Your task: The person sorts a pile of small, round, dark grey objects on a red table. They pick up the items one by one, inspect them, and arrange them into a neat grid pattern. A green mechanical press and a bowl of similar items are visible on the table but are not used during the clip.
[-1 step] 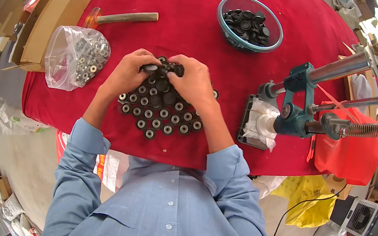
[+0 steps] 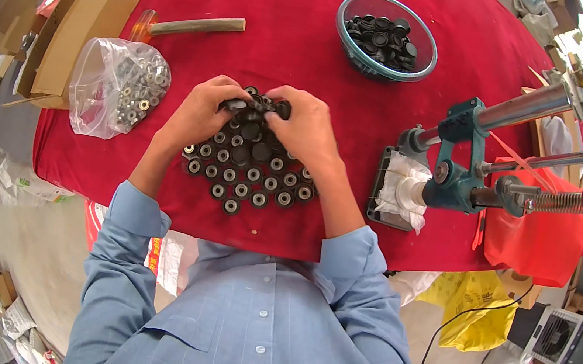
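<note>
My left hand (image 2: pixel 206 112) is closed, thumb and fingers pinching a round black cap (image 2: pixel 232 104) at the far edge of a cluster of small parts. My right hand (image 2: pixel 303 125) curls over several black round pieces at the cluster's far right, with one black cap (image 2: pixel 283 109) showing under its fingers. Below both hands lie many black rings with metal bearing centres (image 2: pixel 258 199), face up. Among them sit a few plain black caps (image 2: pixel 261 151). The fingertips partly hide the pieces between the hands.
A glass bowl (image 2: pixel 339 31) of black caps stands at the back. On the right is a green hand press (image 2: pixel 451 156) with a long lever. A clear bag of bearings (image 2: pixel 95 91), a cardboard box (image 2: pixel 89 34) and a wooden-handled hammer (image 2: pixel 198 26) lie on the left.
My right hand has shifted slightly to the right, its fingers a little further from my left hand. The left hand stays nearly in place, holding its cap.
</note>
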